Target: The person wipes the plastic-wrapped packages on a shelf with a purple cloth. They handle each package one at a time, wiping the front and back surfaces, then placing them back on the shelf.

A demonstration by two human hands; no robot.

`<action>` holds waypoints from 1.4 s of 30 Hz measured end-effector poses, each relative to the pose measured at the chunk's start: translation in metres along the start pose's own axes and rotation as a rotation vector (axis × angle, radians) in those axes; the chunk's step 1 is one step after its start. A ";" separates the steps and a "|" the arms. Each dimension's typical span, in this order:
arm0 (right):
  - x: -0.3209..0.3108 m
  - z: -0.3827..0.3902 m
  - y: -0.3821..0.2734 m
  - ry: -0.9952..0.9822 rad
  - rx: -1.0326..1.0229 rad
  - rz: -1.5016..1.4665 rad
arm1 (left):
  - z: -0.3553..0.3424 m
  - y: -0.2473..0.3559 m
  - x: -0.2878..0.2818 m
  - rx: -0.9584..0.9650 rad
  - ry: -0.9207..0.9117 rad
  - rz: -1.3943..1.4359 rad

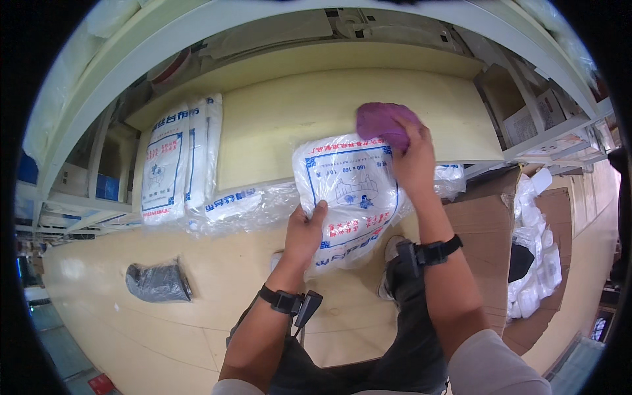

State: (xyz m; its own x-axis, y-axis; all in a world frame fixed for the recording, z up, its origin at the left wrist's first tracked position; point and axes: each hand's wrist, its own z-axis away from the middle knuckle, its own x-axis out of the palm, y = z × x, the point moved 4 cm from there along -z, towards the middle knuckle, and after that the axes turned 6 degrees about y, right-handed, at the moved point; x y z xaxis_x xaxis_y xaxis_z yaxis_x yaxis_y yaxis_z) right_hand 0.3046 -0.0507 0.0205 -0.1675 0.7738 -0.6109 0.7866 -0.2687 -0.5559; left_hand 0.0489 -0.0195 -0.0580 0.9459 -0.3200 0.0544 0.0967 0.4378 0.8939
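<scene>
My left hand (305, 232) grips the lower left edge of a white plastic package (349, 191) with blue and red print, thumb on its face. The package is tilted in front of the shelf edge. In my right hand (415, 155) is a folded purple cloth (384, 124), which lies at the package's upper right corner. Whether the right palm also touches the package cannot be made out. Similar packages (164, 171) stand side by side at the left end of the pale shelf (283, 118).
More clear-wrapped packages (243, 205) lie along the shelf's front edge. A cardboard box (480, 230) holding white plastic-wrapped items (536, 263) stands at my right. On the floor at the left is a dark item in clear plastic (159, 282). White shelf frames rise on both sides.
</scene>
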 end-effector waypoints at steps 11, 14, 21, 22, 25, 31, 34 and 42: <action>0.016 0.003 0.006 -0.236 -0.044 0.516 | -0.001 0.004 -0.010 0.094 0.010 -0.147; 0.000 0.000 0.040 -0.166 0.078 0.574 | -0.003 0.011 -0.016 0.154 0.037 -0.148; -0.015 -0.001 -0.039 0.037 -0.079 -0.166 | 0.002 0.052 -0.017 0.289 0.184 0.078; -0.020 0.004 -0.066 0.045 -0.155 -0.297 | -0.001 0.052 -0.015 0.298 0.172 0.143; -0.009 0.041 -0.134 -0.416 -0.125 -0.420 | 0.001 0.046 -0.006 0.273 0.116 0.184; -0.024 0.021 -0.125 -0.400 0.180 -0.562 | 0.030 0.078 0.011 0.344 -0.428 0.366; -0.034 0.000 -0.103 -0.393 0.291 -0.950 | 0.012 0.072 -0.020 0.157 -0.325 0.375; -0.021 -0.008 -0.013 -0.186 0.617 -0.999 | -0.003 0.033 -0.045 -0.272 -0.171 -0.045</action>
State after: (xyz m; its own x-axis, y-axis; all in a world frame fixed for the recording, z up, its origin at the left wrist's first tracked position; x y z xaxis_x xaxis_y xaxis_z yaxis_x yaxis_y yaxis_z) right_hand 0.3027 -0.0590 0.0448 -0.6681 0.7157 0.2034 -0.1520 0.1363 -0.9789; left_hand 0.0105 0.0116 -0.0326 0.8752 -0.4706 0.1117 0.2388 0.6213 0.7463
